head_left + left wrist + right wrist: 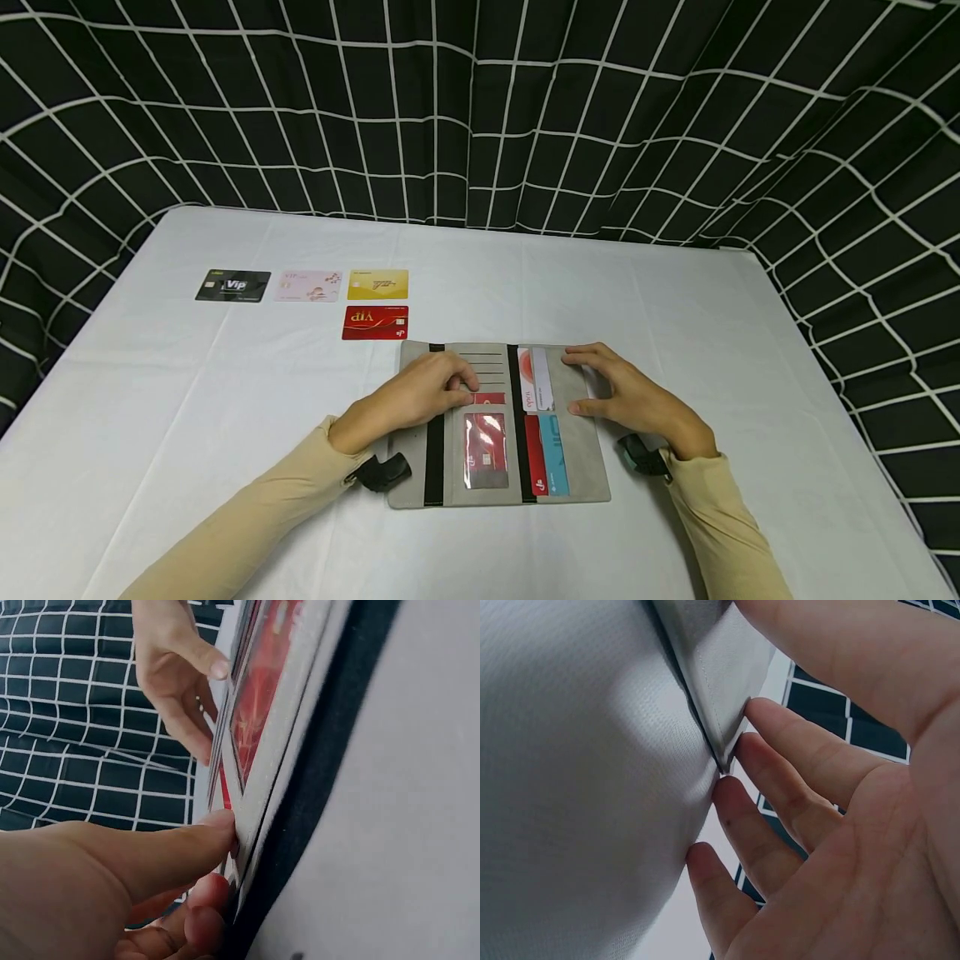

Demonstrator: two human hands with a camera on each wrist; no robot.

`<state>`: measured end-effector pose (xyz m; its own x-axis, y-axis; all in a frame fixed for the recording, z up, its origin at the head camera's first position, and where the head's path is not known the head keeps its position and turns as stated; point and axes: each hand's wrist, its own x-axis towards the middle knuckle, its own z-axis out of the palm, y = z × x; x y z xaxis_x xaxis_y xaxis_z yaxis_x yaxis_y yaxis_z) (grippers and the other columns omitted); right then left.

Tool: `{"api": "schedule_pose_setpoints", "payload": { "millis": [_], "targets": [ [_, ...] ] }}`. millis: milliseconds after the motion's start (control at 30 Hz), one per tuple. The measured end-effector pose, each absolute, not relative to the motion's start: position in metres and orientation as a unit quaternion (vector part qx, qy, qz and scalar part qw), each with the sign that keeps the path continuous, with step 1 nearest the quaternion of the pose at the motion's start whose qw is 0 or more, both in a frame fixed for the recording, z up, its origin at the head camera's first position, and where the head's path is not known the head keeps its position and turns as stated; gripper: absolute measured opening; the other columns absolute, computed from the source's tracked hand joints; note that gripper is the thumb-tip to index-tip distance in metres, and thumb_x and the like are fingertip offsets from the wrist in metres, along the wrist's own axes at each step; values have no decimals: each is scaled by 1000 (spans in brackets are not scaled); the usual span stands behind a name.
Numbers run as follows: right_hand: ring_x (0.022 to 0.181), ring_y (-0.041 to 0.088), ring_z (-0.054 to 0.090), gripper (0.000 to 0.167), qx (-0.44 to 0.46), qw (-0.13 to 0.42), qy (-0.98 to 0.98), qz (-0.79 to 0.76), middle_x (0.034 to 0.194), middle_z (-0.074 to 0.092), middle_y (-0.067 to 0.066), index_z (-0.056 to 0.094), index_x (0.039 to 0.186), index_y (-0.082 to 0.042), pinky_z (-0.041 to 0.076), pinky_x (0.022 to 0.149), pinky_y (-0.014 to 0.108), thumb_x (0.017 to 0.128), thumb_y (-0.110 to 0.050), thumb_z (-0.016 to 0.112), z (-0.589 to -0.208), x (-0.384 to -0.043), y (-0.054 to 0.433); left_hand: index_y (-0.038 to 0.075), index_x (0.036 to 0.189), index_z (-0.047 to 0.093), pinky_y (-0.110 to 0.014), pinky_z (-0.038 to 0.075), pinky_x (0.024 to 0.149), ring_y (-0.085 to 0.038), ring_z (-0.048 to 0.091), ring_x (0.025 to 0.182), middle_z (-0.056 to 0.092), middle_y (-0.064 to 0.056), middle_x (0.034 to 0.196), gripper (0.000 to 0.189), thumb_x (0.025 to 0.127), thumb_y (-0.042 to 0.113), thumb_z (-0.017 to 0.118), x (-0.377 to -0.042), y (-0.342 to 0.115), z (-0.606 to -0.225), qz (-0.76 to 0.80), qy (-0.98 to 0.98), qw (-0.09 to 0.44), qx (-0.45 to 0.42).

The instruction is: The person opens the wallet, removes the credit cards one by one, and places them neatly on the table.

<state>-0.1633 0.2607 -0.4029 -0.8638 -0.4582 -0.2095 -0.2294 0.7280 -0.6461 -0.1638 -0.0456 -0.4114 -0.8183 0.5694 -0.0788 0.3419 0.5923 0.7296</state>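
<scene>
A grey folding wallet with black bands lies opened out on the table. My left hand is over its left half, thumb and curled fingers pinching the left end of a red card. That card shows as a narrow strip in a slot; the thumb covers its end. Below it, a clear window pocket shows another red card inside. My right hand rests at the wallet's right edge with its fingers spread; in the right wrist view the fingertips touch the wallet's corner.
Right-half pockets hold a white-and-red card, a pale card, a red card and a blue card. Beyond the wallet lie a black card, pink card, gold card and red VIP card.
</scene>
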Motion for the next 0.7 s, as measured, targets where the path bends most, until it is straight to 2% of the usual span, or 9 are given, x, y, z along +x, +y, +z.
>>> {"api": "schedule_pose_setpoints", "payload": {
  "millis": [433,700],
  "targets": [
    [134,35,37,70,-189,177,911,-320,149,39,17,47,143,0,29,114,60,83,-11,79,-403,-163,261,8,88,70,-20,37,62,-6,44,63,50,4,62,4,89,11,73,-164,-44,-417,379,881,129,253],
    [134,35,37,69,-185,180,911,-320,149,38,17,47,143,-1,29,113,60,83,-13,79,-403,-162,260,10,87,69,-22,37,59,-8,46,63,51,4,60,6,89,13,73,-164,-44,-417,373,883,145,244]
  ]
}}
